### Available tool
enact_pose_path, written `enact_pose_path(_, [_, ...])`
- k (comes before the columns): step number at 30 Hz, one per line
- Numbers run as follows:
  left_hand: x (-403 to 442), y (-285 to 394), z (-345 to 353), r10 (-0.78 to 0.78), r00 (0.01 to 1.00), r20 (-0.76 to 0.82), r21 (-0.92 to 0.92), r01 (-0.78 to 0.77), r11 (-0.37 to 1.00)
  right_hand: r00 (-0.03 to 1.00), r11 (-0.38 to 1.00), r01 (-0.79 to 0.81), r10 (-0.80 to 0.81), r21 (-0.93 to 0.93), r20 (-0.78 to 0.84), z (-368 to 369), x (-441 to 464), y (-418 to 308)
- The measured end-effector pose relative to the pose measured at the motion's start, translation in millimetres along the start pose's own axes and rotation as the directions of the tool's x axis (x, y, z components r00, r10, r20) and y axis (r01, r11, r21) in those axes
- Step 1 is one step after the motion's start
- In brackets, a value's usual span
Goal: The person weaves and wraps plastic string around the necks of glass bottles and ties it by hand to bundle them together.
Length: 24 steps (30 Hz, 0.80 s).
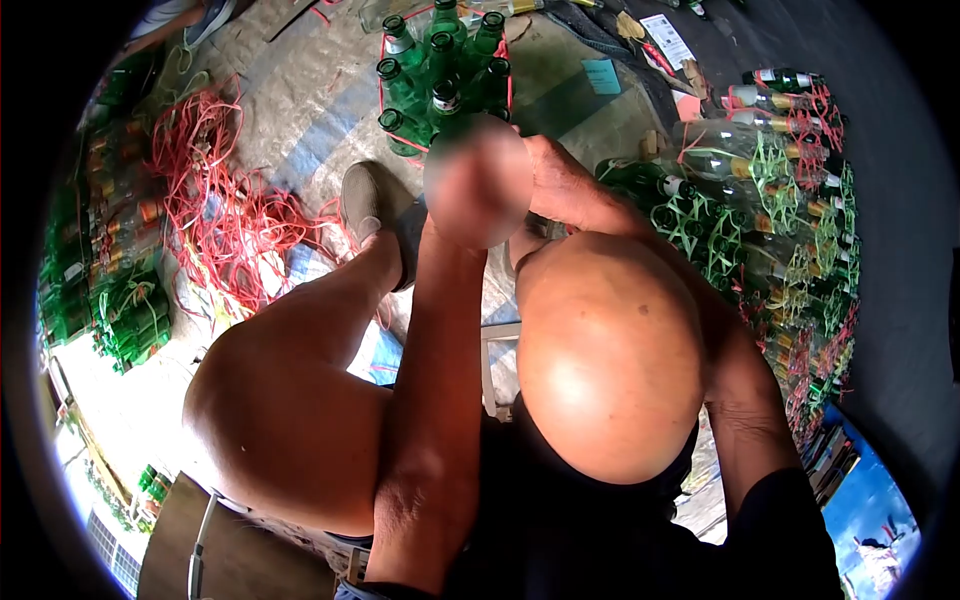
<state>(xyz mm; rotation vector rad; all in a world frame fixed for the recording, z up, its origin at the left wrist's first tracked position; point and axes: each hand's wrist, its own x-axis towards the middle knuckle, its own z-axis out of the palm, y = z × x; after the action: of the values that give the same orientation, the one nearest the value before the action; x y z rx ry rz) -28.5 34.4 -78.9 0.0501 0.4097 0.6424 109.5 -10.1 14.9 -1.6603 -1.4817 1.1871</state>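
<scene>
A bunch of several upright green glass bottles (404, 82) stands on the floor in front of me, with a pink plastic strap (510, 88) round its outside. My left hand (457, 200) and my right hand (514, 172) come together at the near side of this bunch. A round blur covers most of both hands, so their fingers are hidden. Whether they hold the strap or anything else cannot be made out. Both of my forearms reach forward between and over my bare knees.
A tangled heap of pink straps (225, 205) lies on the left of the floor. Strapped bottles are stacked along the left side (125, 235) and the right side (770, 190). My shoe (362, 200) is near the bunch. A blue paper (601, 76) lies beyond it.
</scene>
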Motion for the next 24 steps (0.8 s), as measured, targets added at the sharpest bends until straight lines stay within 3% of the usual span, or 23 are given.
enact_pose_path(4, [10, 3, -28, -0.111, 0.991, 0.077, -0.066, 0.116, 0.991, 0.993, 0.994, -0.063, 0.053, 0.093, 0.106, -5, -6, -4])
enact_pose_path(7, [16, 3, -41, -0.191, 0.973, 0.129, -0.118, 0.207, 0.971, 0.995, 0.998, 0.014, -0.021, 0.067, 0.093, -7, -14, 2])
enact_pose_path(10, [-6, 8, 4, -0.109, 0.99, 0.093, 0.054, 0.105, 0.993, 0.986, 0.981, -0.07, 0.04, 0.183, 0.161, -7, -25, 11])
enact_pose_path(11, [-20, 11, 35, -0.085, 0.992, 0.098, 0.138, 0.071, 0.988, 0.975, 0.94, -0.159, 0.101, 0.301, 0.198, -13, -33, 6])
enact_pose_path(13, [-13, 9, 31, -0.011, 1.0, -0.009, 0.217, 0.013, 0.976, 0.971, 0.874, -0.22, 0.153, 0.433, 0.183, -21, -50, 6])
enact_pose_path(14, [-3, 18, 33, -0.097, 0.954, -0.284, 0.158, 0.147, 0.976, 0.967, 0.832, -0.249, 0.186, 0.495, 0.172, -25, -62, 8])
enact_pose_path(16, [0, 24, 12, -0.141, 0.977, -0.162, 0.222, 0.176, 0.959, 0.961, 0.779, -0.272, 0.253, 0.565, 0.113, -40, -89, 4])
enact_pose_path(18, [-19, 15, 27, -0.019, 1.0, 0.017, 0.38, 0.011, 0.925, 0.932, 0.831, -0.32, 0.363, 0.455, -0.006, -56, -122, -6])
enact_pose_path(19, [-17, 13, 36, 0.049, 0.998, -0.051, 0.527, -0.014, 0.85, 0.95, 0.894, -0.256, 0.302, 0.368, -0.074, -58, -137, 2])
enact_pose_path(20, [-12, 18, 46, -0.075, 0.957, -0.281, 0.306, 0.163, 0.938, 0.938, 0.932, -0.315, 0.334, 0.179, -0.089, -63, -158, 7])
enact_pose_path(22, [-3, 21, 30, -0.171, 0.967, -0.19, 0.32, 0.226, 0.92, 0.97, 0.975, -0.215, 0.206, -0.056, -0.129, -64, -197, 12])
enact_pose_path(23, [2, 19, 23, -0.138, 0.949, -0.282, 0.288, 0.221, 0.932, 0.976, 0.963, -0.197, 0.176, -0.183, -0.128, -59, -216, 13])
enact_pose_path(24, [0, 19, 27, -0.14, 0.96, -0.242, 0.324, 0.216, 0.921, 0.962, 0.949, -0.262, 0.242, -0.176, -0.128, -60, -232, 3])
